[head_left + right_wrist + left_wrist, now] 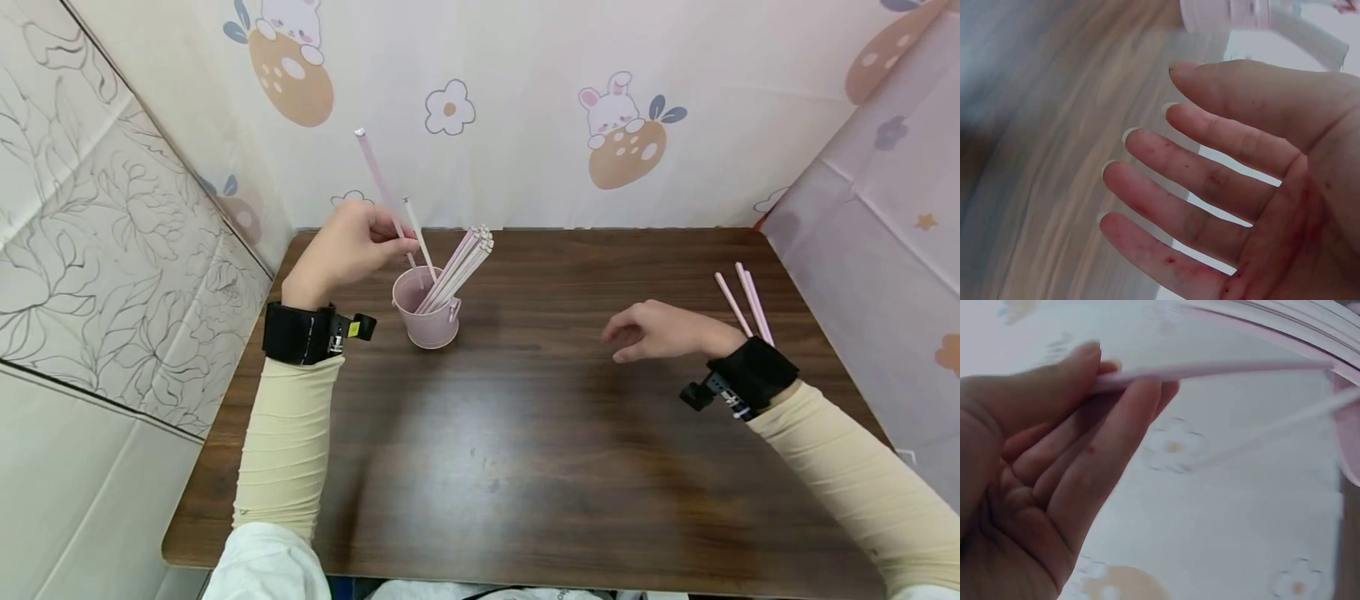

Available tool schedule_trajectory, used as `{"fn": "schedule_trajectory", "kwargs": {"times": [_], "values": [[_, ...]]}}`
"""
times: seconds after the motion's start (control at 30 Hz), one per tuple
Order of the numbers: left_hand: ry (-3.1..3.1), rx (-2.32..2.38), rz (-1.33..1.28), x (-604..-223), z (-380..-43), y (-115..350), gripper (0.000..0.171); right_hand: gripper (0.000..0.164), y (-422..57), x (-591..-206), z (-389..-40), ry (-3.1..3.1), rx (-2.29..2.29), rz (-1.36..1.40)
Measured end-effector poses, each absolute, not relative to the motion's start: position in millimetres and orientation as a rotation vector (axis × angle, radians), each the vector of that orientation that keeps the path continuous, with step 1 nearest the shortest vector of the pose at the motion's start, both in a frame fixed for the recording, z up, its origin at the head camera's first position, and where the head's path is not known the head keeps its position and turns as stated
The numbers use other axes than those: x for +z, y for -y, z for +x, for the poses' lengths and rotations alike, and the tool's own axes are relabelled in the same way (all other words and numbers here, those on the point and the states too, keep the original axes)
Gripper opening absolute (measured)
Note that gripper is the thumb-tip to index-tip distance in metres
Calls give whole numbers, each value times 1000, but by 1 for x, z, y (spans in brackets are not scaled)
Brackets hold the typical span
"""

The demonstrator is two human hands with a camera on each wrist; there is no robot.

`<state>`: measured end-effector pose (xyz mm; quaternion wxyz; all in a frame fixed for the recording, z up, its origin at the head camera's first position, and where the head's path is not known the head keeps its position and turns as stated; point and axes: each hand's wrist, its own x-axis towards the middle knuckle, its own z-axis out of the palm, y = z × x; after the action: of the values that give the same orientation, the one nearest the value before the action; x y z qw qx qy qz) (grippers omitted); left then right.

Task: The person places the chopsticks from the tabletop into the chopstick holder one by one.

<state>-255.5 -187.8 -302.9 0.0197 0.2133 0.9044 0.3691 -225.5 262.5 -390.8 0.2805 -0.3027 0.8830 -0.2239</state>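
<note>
Between thumb and fingers, my left hand [351,247] pinches a long pink straw-like stick [377,177]. Its lower end reaches into a small pink pail [432,330], and its upper end tilts left. A thin white stick [420,237] leans alone in the pail, close by the fingertips. Several more pink and white sticks [461,271] lean together over the pail's right side. In the left wrist view the pinched stick [1241,367] runs from the fingers toward the pail. My right hand [660,329] hovers over the table with relaxed, spread fingers [1166,187] and holds nothing.
Three pink sticks [733,304] lie at the table's right side, partly hidden behind the right wrist. The brown wooden table [480,467] meets a printed cloth wall [525,150] at the back, with walls left and right.
</note>
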Motion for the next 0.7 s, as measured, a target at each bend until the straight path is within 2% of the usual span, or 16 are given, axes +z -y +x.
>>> {"fn": "schedule_trajectory", "kwargs": {"times": [0.33, 0.53, 0.7], "values": [[-2781, 952, 528, -371, -282, 189, 13, 34, -308, -400, -235, -2485, -503, -692], [-2797, 858, 448, -385, -282, 184, 10, 33, -334, -411, -243, -2560, -438, -577], [-2866, 751, 493, -391, -284, 168, 7, 27, -363, -421, -251, -2695, -332, -495]]}}
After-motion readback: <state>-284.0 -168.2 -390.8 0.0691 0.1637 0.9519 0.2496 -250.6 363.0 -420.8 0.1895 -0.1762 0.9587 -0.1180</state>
